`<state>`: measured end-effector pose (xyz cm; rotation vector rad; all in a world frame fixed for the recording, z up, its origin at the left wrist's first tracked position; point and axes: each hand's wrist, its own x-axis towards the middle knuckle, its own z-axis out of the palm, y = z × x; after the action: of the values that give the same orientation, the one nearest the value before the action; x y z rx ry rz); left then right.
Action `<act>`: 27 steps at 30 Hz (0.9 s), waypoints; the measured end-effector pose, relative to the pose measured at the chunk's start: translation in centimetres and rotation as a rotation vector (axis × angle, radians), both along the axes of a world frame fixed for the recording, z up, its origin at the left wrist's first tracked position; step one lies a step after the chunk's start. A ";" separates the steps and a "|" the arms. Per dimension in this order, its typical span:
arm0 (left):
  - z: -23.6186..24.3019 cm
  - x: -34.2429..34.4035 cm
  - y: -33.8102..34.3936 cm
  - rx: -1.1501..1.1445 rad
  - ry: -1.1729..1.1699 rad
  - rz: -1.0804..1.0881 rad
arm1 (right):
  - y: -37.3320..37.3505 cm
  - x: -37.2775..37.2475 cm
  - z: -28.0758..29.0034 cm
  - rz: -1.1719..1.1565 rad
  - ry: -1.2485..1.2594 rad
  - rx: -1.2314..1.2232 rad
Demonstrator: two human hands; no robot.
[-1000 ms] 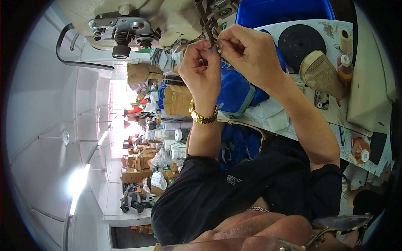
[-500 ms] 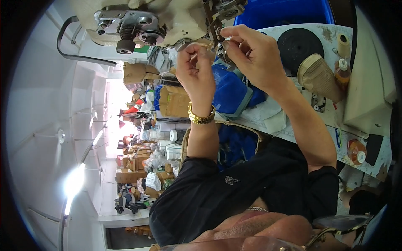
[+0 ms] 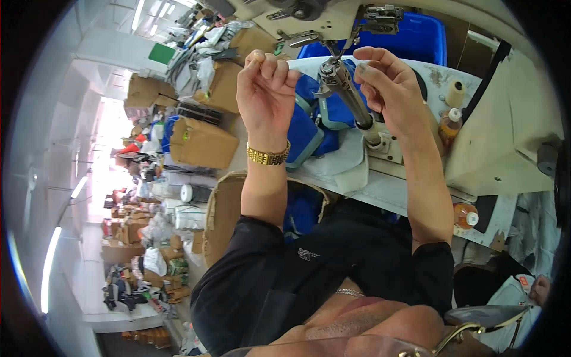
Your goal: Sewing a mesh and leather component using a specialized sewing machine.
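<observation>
My left hand (image 3: 266, 89), with a gold watch at the wrist, is raised with thumb and fingertips pinched together; anything between them is too thin to see. My right hand (image 3: 389, 89) curls beside the head of a metal post (image 3: 351, 104) of a cream sewing machine (image 3: 321, 21), fingertips close to the post's top. A blue fabric piece (image 3: 306, 134) with grey trim lies behind the post, between my two hands. Both forearms reach up from my black shirt.
A blue crate (image 3: 416, 38) stands behind the machine. On the white table (image 3: 386, 190) are a thread cone (image 3: 455, 92) and two small bottles (image 3: 449, 125) (image 3: 465, 216). Cardboard boxes (image 3: 202, 143) and piled goods fill the left.
My hands, close together at the needle area before, are now apart. The left hand has drawn leftward and the metal post shows between them. The view has shifted nearer the machine.
</observation>
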<state>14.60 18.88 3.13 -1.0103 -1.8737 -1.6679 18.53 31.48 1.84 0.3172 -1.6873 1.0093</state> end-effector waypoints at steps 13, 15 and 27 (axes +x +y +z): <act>0.1 -0.6 -15.4 0.273 -0.129 -0.006 | -15.9 1.8 5.0 -0.037 -0.231 0.150; -0.3 -1.7 -17.7 0.370 -0.224 -0.109 | -18.1 1.5 5.3 -0.041 -0.256 0.183; -1.3 -11.4 -31.0 1.152 -0.907 -1.172 | -31.0 -2.7 7.6 0.216 -0.653 -0.398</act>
<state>3.15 -12.13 1.81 -0.8127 -0.0096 -3.5731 15.88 0.44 9.43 -0.1156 -1.9860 1.7091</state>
